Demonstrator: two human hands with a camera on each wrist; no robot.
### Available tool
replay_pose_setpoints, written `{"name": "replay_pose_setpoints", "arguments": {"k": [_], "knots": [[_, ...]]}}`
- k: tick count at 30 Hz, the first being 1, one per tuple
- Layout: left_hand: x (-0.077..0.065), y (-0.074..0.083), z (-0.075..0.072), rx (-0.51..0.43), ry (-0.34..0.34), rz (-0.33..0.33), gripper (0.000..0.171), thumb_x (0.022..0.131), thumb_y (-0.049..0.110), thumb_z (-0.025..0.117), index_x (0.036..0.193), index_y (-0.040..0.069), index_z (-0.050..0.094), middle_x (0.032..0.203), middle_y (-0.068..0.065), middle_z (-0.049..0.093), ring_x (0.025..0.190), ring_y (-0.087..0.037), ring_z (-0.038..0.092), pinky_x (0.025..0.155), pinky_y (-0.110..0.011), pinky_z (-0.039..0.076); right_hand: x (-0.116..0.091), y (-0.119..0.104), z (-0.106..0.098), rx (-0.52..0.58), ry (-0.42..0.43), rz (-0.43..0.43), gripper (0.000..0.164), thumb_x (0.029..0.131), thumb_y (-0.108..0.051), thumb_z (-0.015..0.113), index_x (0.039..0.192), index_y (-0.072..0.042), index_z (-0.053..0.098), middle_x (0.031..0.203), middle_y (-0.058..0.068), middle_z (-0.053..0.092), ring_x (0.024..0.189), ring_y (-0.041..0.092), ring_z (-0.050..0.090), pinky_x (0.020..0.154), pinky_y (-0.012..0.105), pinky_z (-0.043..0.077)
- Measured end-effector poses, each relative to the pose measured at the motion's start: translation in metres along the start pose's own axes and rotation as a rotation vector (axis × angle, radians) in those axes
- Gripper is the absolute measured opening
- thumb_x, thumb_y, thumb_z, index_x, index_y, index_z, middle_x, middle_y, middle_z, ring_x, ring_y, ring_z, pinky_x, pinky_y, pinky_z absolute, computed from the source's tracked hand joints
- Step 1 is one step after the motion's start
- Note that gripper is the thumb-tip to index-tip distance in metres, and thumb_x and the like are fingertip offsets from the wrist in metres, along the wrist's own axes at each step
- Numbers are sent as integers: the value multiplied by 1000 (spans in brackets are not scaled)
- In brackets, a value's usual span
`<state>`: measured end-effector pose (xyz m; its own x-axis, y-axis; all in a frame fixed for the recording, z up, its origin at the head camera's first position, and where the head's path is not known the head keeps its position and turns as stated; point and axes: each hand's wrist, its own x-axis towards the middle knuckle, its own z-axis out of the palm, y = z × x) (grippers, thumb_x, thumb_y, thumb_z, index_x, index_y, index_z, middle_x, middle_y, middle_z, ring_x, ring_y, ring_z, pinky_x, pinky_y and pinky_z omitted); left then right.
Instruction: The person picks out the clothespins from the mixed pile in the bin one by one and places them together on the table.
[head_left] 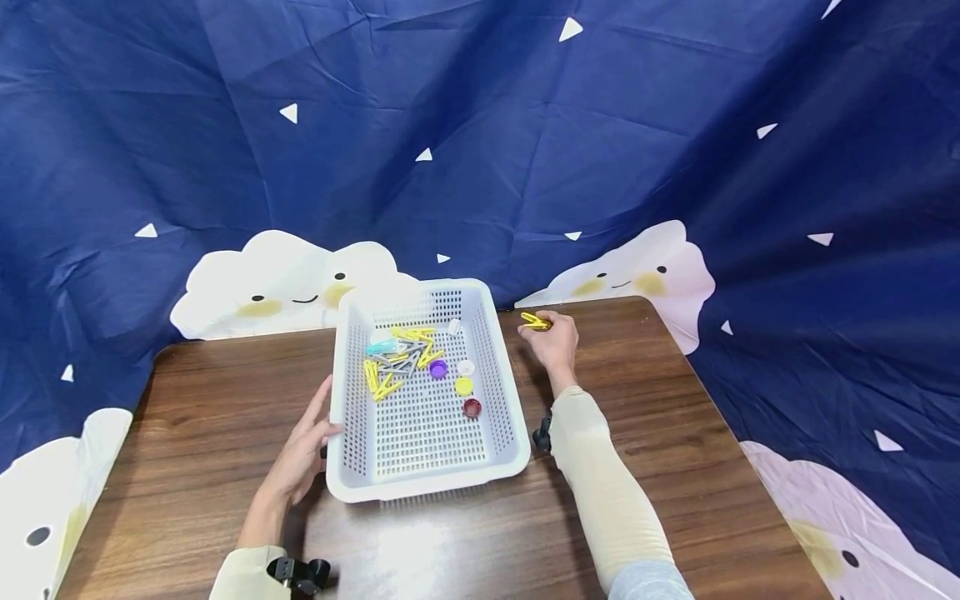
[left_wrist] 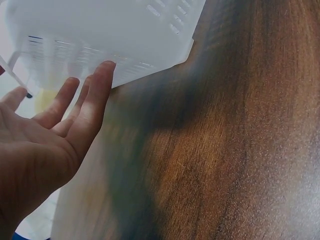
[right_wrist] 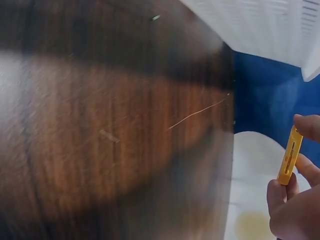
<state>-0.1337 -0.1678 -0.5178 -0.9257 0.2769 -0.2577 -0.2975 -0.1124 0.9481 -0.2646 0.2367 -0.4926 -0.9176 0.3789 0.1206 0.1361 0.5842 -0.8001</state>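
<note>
My right hand (head_left: 553, 338) pinches a yellow clothespin (head_left: 535, 321) between thumb and fingers, over the table's back edge, right of the basket. In the right wrist view the yellow clothespin (right_wrist: 290, 156) stands edge-on among the fingertips. My left hand (head_left: 300, 454) rests at the left side of a white plastic basket (head_left: 429, 482), thumb tip at the rim. The left wrist view shows its fingers (left_wrist: 92, 112) extended along the basket's outer wall. Inside the basket lie yellow and grey clothespins (head_left: 403, 360), a light-blue item (head_left: 382, 347) and purple, white, yellow and dark red bottle caps (head_left: 472, 407).
The basket stands on a brown wooden table (head_left: 660, 417). A dark blue curtain (head_left: 487, 167) with white clouds and triangles hangs right behind the table and along its sides. A small white piece (head_left: 453, 327) lies near the basket's back right corner.
</note>
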Motion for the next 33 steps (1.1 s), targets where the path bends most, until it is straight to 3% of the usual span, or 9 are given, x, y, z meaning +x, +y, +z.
{"name": "replay_pose_setpoints", "arguments": {"k": [17, 33], "knots": [[0, 0, 1, 7, 13, -11, 81, 100, 7, 41, 163, 41, 4, 166, -18, 19, 140, -43, 35, 90, -56, 49, -3, 39, 5, -89, -28, 53, 47, 82, -18, 83, 123, 0, 70, 123, 23, 63, 124, 35, 50, 106, 43, 36], [0, 0, 0, 6, 12, -16, 81, 99, 8, 42, 163, 37, 2, 166, -17, 18, 142, -46, 32, 93, -60, 45, -8, 55, 13, -119, -43, 96, 46, 80, -16, 83, 122, 0, 71, 122, 22, 63, 125, 37, 48, 110, 45, 31]]}}
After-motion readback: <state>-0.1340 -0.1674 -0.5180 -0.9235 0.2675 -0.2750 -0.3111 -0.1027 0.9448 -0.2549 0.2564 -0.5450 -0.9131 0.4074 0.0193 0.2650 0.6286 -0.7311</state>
